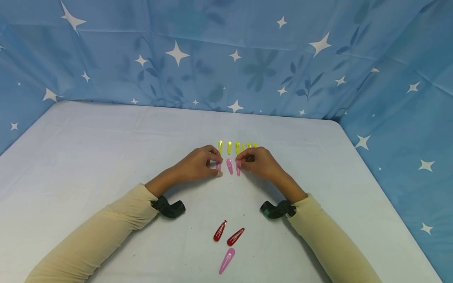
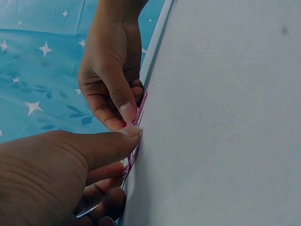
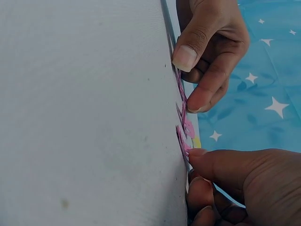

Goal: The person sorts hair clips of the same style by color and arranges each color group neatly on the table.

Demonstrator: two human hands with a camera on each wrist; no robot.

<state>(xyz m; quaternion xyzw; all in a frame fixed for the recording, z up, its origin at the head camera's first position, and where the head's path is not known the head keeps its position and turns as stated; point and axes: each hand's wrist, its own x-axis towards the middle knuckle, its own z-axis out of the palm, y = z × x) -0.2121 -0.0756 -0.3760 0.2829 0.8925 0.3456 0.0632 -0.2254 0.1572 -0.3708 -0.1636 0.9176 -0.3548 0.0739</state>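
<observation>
In the head view my left hand [image 1: 199, 164] holds a pink snap hair clip [image 1: 218, 166] between thumb and index finger at its two ends, on the white tabletop. My right hand [image 1: 261, 162] pinches the upper end of another pink hair clip [image 1: 238, 169]. Between the hands lies a third pink hair clip [image 1: 229, 166], slightly tilted. Just behind this pink row is a row of several yellow hair clips [image 1: 229, 147], partly overlapped at the right by my right hand. Both wrist views show thumbs and fingertips low at the pink clips.
Nearer the front lie two red hair clips, one on the left [image 1: 220, 230] and one on the right [image 1: 235, 237], with a single pink clip [image 1: 227, 261] below them. A blue curtain [image 1: 212, 70] with white stars hangs behind the white table [image 1: 106, 141] and along its right side.
</observation>
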